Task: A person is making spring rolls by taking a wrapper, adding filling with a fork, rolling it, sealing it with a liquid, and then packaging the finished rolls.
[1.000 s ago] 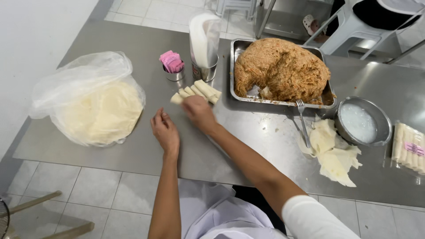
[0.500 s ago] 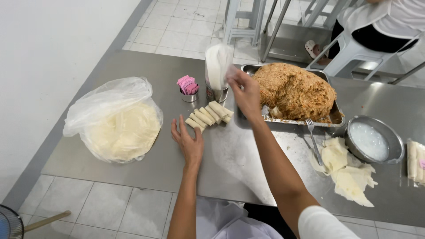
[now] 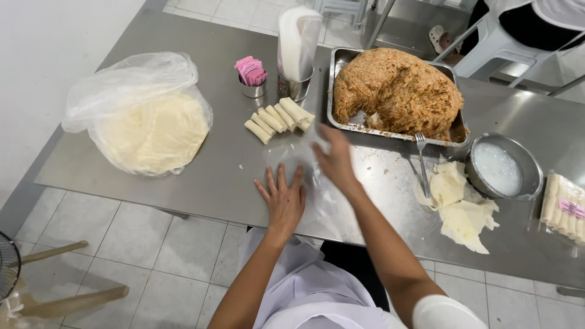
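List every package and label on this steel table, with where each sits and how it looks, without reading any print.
Clear plastic bag: far left, rumpled, open, holding a round stack of pale wrappers.
Sealed clear pack: right edge, pale rolls inside, small pink label on top.
Pink packets: upright in a small metal cup, behind the loose rolls.
No signs or screens show.

Thin translucent wrapper sheet (image 3: 304, 176) flat on steel table, near rolled spring rolls (image 3: 279, 119).

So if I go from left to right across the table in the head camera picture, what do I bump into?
Bag of round wrappers → cup of pink packets → row of rolls → tray of filling → bowl of white liquid → packed rolls.
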